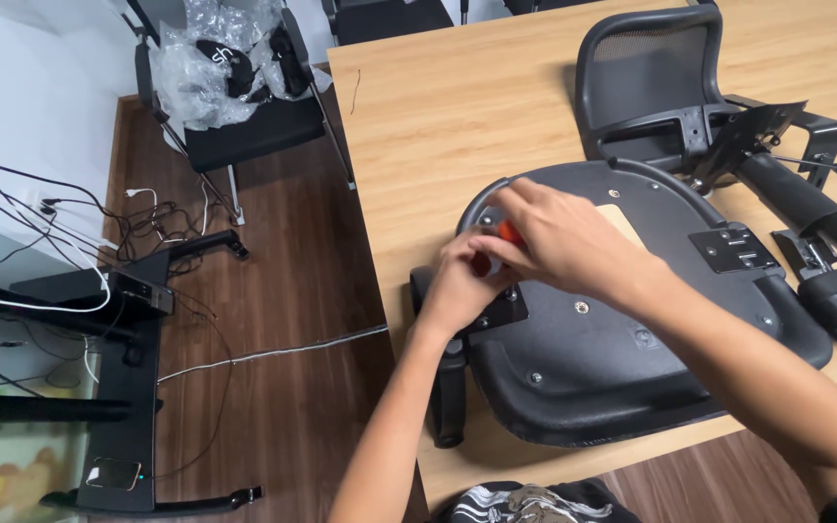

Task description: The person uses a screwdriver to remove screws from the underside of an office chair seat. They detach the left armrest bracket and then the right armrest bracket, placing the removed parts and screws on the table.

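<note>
Head view, both hands (525, 257) meet on orange-handled tool (509, 232) — inside grip, above chair seat (612, 358)

Bright, even indoor light, soft shadows, perhaps slight edge distortion

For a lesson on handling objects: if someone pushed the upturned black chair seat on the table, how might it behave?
The chair seat looks like rigid moulded plastic, so probably stiff. Its front edge overhangs the table, so it might tip. Both hands steady it.
</note>
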